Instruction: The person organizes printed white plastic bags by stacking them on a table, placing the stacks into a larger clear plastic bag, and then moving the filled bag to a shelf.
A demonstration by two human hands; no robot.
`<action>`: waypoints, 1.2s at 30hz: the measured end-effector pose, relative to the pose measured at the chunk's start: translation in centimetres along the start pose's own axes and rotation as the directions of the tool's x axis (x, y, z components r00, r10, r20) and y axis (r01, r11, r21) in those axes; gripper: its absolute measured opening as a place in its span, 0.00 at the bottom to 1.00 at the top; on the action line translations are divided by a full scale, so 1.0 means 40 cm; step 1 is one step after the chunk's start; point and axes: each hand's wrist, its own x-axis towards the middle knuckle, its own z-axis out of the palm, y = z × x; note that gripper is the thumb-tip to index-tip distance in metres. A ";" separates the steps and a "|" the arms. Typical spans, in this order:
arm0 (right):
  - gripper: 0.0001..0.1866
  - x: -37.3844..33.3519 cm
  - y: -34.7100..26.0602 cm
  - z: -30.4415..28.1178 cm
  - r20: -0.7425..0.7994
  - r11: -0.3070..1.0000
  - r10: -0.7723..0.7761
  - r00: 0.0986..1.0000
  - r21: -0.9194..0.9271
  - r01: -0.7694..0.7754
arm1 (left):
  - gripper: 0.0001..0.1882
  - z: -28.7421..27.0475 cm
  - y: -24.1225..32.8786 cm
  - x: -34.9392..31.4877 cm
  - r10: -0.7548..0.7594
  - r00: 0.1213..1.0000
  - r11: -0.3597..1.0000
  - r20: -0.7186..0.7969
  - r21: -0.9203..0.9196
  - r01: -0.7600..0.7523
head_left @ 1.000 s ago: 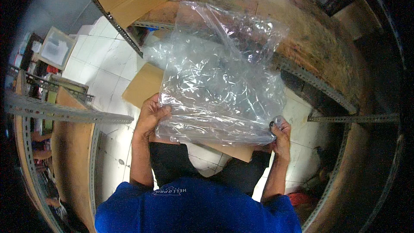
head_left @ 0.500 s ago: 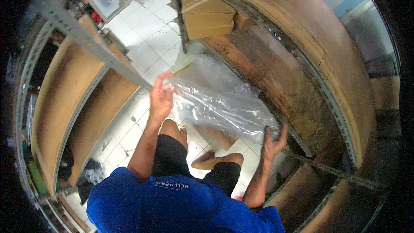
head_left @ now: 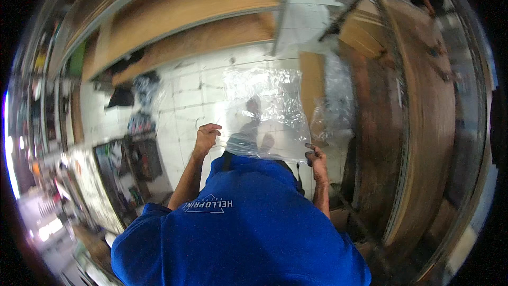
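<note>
A clear plastic sheet (head_left: 264, 127), perhaps a bag, hangs spread out in front of my body, its near edge close to my blue shirt. My left hand (head_left: 208, 137) pinches it at the near left corner, fingers bent together. At the near right corner my right hand (head_left: 316, 160) grips the same plastic between thumb and fingers. Through the sheet show the white floor and a dim reflection. Whether it has one layer or two I cannot make out.
Wooden shelves in a metal rack (head_left: 211, 21) stand ahead and to the left. A cardboard strip (head_left: 312, 82) and crumpled clear plastic (head_left: 337, 92) lie right of the sheet. Long wooden shelf boards (head_left: 423, 127) run along the right. Dark bundles (head_left: 145, 92) rest on the tiled floor.
My body and view have turned left, so the racks sit differently. The plastic, earlier stretched slantwise and gathered, now hangs flatter before me. Both hands are nearer my body, still holding it.
</note>
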 end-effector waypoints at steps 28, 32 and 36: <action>0.15 -0.347 -0.415 1.898 0.998 0.307 0.059 -0.015 -0.003 0.952 | 0.09 -0.976 -0.495 -0.944 0.028 0.285 0.991 -0.958 -0.011 -0.133; 0.12 -0.630 -0.454 2.213 0.924 0.319 -0.134 -0.357 0.382 0.867 | 0.08 -1.197 -0.490 -1.160 -0.175 -0.179 0.908 -0.968 -0.088 -0.410; 0.10 -0.913 -0.484 2.356 0.711 0.419 -0.396 -0.581 0.703 0.574 | 0.10 -1.306 -0.368 -1.388 0.177 -0.659 0.824 -0.731 0.476 -0.306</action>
